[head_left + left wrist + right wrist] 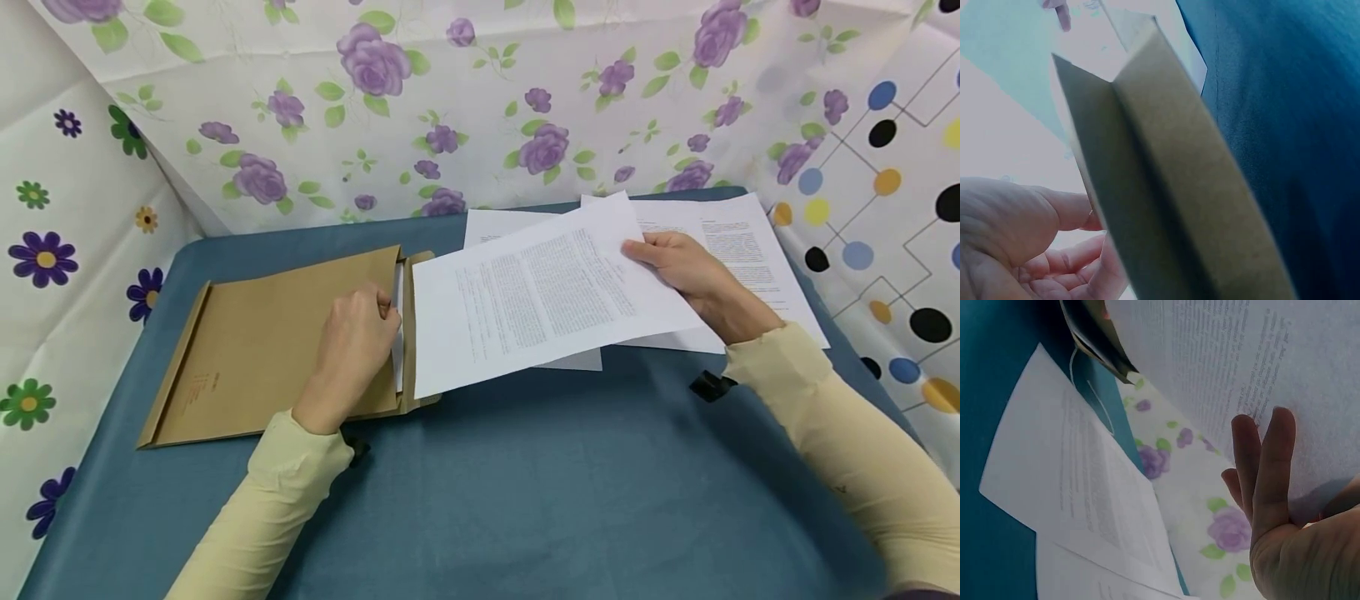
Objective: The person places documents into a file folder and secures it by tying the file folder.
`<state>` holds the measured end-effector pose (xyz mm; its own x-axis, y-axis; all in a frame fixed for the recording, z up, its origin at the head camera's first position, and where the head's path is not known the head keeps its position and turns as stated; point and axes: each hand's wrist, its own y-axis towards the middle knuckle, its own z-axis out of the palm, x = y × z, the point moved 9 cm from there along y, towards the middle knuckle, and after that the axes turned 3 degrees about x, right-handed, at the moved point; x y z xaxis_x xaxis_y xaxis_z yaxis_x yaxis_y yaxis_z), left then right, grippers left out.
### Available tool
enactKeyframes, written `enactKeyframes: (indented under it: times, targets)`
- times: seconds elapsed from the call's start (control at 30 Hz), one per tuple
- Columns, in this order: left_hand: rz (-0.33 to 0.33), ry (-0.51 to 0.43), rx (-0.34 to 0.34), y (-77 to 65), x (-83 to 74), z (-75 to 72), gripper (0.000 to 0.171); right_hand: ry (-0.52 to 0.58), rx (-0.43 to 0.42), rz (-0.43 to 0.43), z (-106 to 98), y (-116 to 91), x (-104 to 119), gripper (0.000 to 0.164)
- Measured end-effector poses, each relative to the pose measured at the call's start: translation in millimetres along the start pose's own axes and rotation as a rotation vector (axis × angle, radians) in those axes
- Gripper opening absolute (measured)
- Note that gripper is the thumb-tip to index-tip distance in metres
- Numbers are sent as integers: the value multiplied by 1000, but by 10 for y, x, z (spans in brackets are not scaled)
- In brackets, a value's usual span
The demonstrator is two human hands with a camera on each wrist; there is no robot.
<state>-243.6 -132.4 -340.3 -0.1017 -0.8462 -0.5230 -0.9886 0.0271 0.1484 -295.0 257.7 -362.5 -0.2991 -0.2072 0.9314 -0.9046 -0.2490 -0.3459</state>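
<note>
Head view: left hand [351, 346] pinches kraft envelope [258, 354], right hand [696, 279] holds printed sheet [540, 300]; apparent paper-transfer step likely next requires steady envelope.

Printed white sheet [551, 292], raised aslant, brown envelope [258, 346], right end open

On the blue cloth-covered table [525, 483], a rectangular brown paper envelope [255, 350] lies left; a rectangular white paper sheet [551, 292], held at centre, hides part of other such sheets [750, 250] lying upper right. A white, purple-flowered backdrop [480, 100] hangs behind.
</note>
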Motion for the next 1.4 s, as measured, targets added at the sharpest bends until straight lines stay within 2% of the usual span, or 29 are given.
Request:
enactKeyframes:
  times: [0.2,0.53,0.93,1.23,1.4]
  targets:
    - [3,-9,3,-11,-1,-2,12,11,-14,-23,153,72,-1,49]
    - [-43,-2,35,-13,18,37,15,20,-28,-57,298,153,46,45]
    - [-41,8,31,-14,6,27,14,26,-45,-70,260,182,59,45]
    - [-44,13,23,-9,4,22,14,16,-55,-68,360,131,66,47]
    - [-51,13,35,-10,13,30,14,16,-57,-59,344,125,57,47]
